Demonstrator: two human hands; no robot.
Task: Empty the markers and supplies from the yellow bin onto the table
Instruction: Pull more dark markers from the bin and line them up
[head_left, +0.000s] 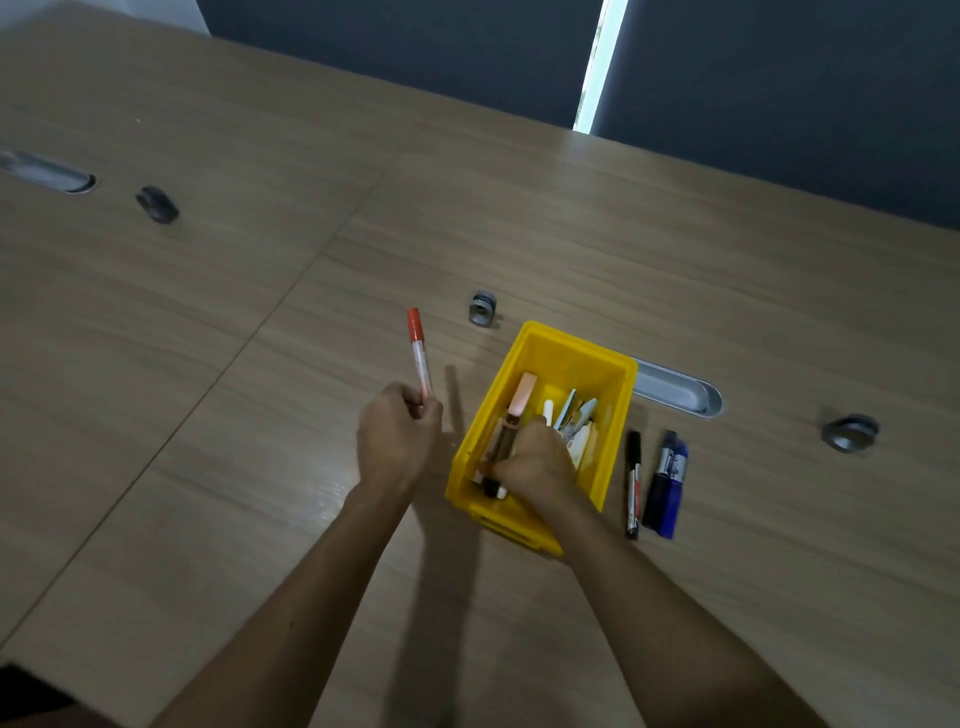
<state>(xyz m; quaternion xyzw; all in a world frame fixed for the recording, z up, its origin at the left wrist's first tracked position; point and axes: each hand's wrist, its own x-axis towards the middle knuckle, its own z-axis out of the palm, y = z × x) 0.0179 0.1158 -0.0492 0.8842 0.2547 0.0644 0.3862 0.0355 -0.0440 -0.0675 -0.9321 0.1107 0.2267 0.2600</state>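
The yellow bin (540, 431) stands on the wooden surface (260, 415) directly under the right hand (535, 467), open top up. Inside it, beyond that hand's knuckles, a pink-capped marker (521, 396) leans along the left wall, and a loose cluster of pale sticks and light blue pieces (571, 415) crowds the right side; these overlap too much to count or name. The right hand is down inside the bin with its fingers curled around something, but the hand itself hides what they hold. A dark marker end with a white band (493, 488) shows just left of its wrist.

The left hand (397, 434), just left of the bin, is closed around the lower barrel of one red-capped marker (418, 353), which points up and away from the hand.

To the right of the right hand, three markers lie side by side on the surface: one thin black marker (633, 483) and two blue markers (667, 483) touching each other.

Two grey round grommets are set in the surface, one (483, 309) beyond the bin and one (851, 431) well to the right. A grey oval cable tray (680, 395) is partly hidden behind the bin's far right corner. Far left, a dark rounded object (157, 204) is too blurred to name.
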